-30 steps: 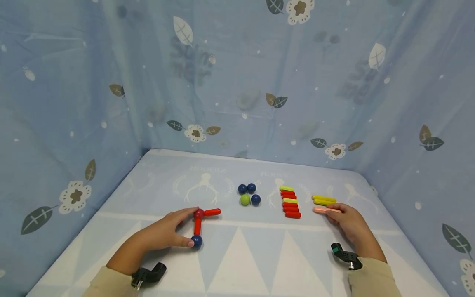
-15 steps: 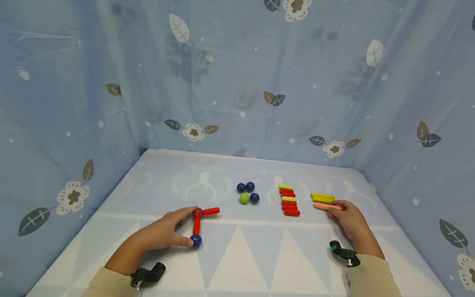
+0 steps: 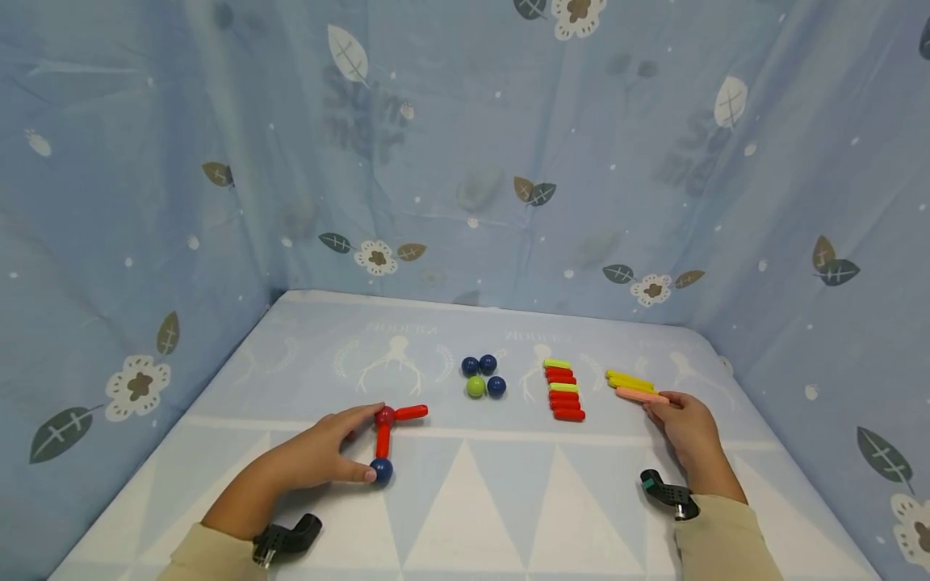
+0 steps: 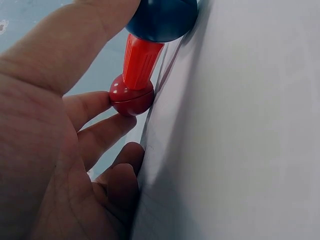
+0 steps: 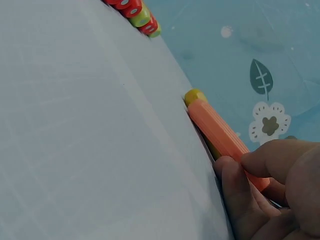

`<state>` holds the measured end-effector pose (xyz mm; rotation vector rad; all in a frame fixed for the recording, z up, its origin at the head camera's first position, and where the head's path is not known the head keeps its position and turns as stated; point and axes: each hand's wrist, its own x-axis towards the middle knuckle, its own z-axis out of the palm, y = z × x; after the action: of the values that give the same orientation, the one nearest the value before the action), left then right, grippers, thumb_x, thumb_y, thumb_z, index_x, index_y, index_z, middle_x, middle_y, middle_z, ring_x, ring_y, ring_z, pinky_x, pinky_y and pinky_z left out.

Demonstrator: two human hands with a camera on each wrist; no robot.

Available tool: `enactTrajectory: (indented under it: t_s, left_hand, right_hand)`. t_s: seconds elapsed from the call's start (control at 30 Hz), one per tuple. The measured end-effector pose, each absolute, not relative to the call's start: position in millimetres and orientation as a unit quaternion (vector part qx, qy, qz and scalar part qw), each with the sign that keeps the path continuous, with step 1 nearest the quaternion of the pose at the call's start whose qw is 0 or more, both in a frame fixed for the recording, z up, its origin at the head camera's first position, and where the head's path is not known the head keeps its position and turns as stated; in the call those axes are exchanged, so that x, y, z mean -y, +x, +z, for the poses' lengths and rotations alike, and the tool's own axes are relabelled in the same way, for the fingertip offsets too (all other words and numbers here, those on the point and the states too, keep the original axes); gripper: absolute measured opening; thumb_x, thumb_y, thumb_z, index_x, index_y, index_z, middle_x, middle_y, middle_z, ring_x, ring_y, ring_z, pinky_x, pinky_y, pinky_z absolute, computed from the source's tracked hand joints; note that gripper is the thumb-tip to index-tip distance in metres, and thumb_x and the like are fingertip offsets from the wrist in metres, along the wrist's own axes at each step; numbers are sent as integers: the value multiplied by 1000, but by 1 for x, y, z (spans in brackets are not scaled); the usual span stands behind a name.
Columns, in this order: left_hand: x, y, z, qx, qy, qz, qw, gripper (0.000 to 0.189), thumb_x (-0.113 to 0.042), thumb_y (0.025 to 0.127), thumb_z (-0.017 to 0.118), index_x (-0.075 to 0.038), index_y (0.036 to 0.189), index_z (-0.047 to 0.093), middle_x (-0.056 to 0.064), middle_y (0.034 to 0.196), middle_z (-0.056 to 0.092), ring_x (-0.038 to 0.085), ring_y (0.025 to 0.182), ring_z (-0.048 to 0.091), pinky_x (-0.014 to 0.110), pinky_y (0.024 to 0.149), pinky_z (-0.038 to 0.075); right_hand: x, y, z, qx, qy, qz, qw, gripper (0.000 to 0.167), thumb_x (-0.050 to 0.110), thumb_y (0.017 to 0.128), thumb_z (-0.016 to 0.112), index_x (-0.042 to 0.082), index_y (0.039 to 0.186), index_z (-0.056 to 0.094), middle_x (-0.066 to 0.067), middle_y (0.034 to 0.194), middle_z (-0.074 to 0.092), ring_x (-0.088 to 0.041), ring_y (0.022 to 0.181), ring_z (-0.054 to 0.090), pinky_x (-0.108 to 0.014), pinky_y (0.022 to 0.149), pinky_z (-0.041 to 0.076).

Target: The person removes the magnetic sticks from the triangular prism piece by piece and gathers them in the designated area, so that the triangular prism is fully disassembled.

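My left hand (image 3: 320, 452) holds a joined stick-and-ball piece on the table, thumb against its blue ball (image 3: 381, 470) and fingertips at its red ball (image 4: 132, 96). A red ribbed stick (image 4: 141, 62) links the two balls. Another red stick (image 3: 411, 412) points right from the red ball. Far to the right, my right hand (image 3: 686, 428) pinches the near end of a salmon-orange ribbed stick (image 5: 220, 129) between thumb and fingers. That stick lies right alongside the yellow sticks (image 3: 629, 380), partly covering them in the right wrist view.
Three dark blue balls and a green ball (image 3: 475, 386) are grouped mid-table. Right of them runs a column of short red and lime sticks (image 3: 564, 395). Patterned blue curtains (image 3: 465, 161) enclose the table (image 3: 472, 516) at the back and sides.
The salmon-orange stick has moved slightly away from the person, up against the yellow sticks, and the right hand's grip has shifted to its near end. The left hand keeps its hold.
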<state>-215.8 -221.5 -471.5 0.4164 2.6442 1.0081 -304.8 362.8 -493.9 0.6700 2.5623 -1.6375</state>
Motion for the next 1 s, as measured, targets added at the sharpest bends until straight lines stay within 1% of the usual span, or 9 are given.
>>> enactTrajectory:
  t_s: [0.13, 0.27, 0.37, 0.47, 0.53, 0.67, 0.77, 0.9, 1.0]
  left_hand:
    - [221, -216, -470, -915, 144, 351, 139, 109, -51, 76, 92, -22, 164, 35, 13, 164, 42, 43, 146, 41, 70, 116, 33]
    - [221, -216, -471, -915, 143, 350, 139, 109, -51, 76, 92, -23, 164, 35, 13, 164, 42, 42, 146, 42, 70, 116, 34]
    - [221, -216, -471, -915, 141, 351, 139, 109, -51, 76, 92, -23, 164, 35, 13, 164, 42, 42, 146, 42, 70, 116, 34]
    - [222, -216, -470, -916, 141, 350, 138, 109, -51, 75, 92, -23, 164, 35, 13, 164, 42, 42, 146, 42, 70, 116, 33]
    - [222, -215, -470, -916, 142, 350, 138, 109, -51, 76, 92, -23, 164, 35, 13, 164, 42, 42, 145, 42, 70, 116, 33]
    - [221, -214, -468, -914, 142, 352, 140, 109, -51, 76, 92, -21, 164, 35, 14, 164, 42, 42, 145, 43, 70, 116, 33]
    - [220, -213, -467, -914, 141, 355, 140, 109, -50, 76, 92, -21, 164, 35, 14, 164, 42, 42, 145, 42, 71, 116, 33]
    - [220, -213, -467, -913, 142, 357, 139, 109, -49, 76, 92, -20, 164, 35, 15, 164, 41, 43, 146, 41, 71, 116, 33]
    - [220, -213, -467, -912, 142, 358, 140, 109, -49, 76, 92, -21, 164, 35, 14, 164, 41, 44, 146, 40, 71, 116, 34]
  right_hand:
    - [-362, -306, -493, -824, 219, -522, 7, 56, 21, 107, 61, -1, 155, 44, -25, 156, 42, -30, 128, 50, -9, 68, 48]
    - [-360, -308, -494, -821, 215, -528, -4, 55, 18, 107, 60, 1, 156, 44, -25, 156, 42, -29, 128, 53, -9, 69, 51]
    - [-358, -309, -495, -822, 223, -524, -11, 53, 17, 108, 58, 2, 157, 44, -24, 151, 47, -27, 122, 58, -10, 68, 53]
    - [-356, -310, -495, -824, 235, -515, -16, 52, 16, 108, 58, 3, 156, 45, -21, 145, 50, -24, 116, 61, -10, 65, 53]
    - [-355, -310, -495, -824, 237, -515, -19, 52, 16, 108, 57, 3, 157, 44, -21, 145, 51, -23, 113, 61, -10, 65, 54]
    - [-354, -310, -497, -816, 237, -527, -20, 52, 16, 109, 57, 5, 158, 44, -20, 147, 50, -22, 114, 62, -11, 69, 55]
    - [-355, -309, -498, -817, 234, -526, -19, 54, 18, 108, 60, 6, 158, 45, -21, 151, 49, -23, 117, 61, -10, 69, 55]
    - [-354, -308, -497, -820, 232, -523, -19, 57, 19, 107, 62, 5, 158, 43, -23, 155, 45, -25, 119, 59, -9, 67, 54]
    - [-352, -306, -495, -820, 239, -520, -21, 57, 20, 108, 59, 6, 160, 41, -23, 156, 44, -26, 118, 60, -9, 64, 53]
